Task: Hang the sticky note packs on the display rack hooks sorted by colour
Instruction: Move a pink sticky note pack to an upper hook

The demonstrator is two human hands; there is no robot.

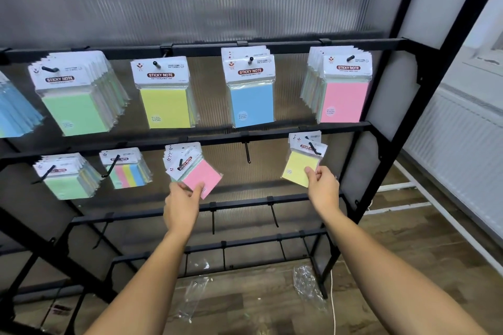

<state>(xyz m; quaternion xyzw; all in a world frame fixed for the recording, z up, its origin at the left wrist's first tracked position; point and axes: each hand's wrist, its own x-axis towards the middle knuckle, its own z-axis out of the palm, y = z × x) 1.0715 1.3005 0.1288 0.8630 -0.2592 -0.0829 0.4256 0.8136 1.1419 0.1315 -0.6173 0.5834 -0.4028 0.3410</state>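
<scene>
A black display rack [272, 130] carries sticky note packs on hooks. On the top row hang green packs [79, 114], yellow packs [166, 109], blue packs [251, 106] and pink packs [344, 102]. The lower row holds small green packs [68, 185], multicolour packs [129, 174], small pink packs [201, 178] and small yellow packs [299, 167]. My left hand [182, 207] pinches the bottom edge of the front small pink pack, which hangs tilted. My right hand [322, 187] pinches the lower right corner of the front small yellow pack.
An empty hook [247, 152] juts out between the small pink and small yellow packs. Lower bars carry more bare hooks [273, 215]. Clear plastic wrappers [307, 283] lie on the wooden floor. More blue packs [13, 114] hang at the far left. A white radiator [462, 144] stands to the right.
</scene>
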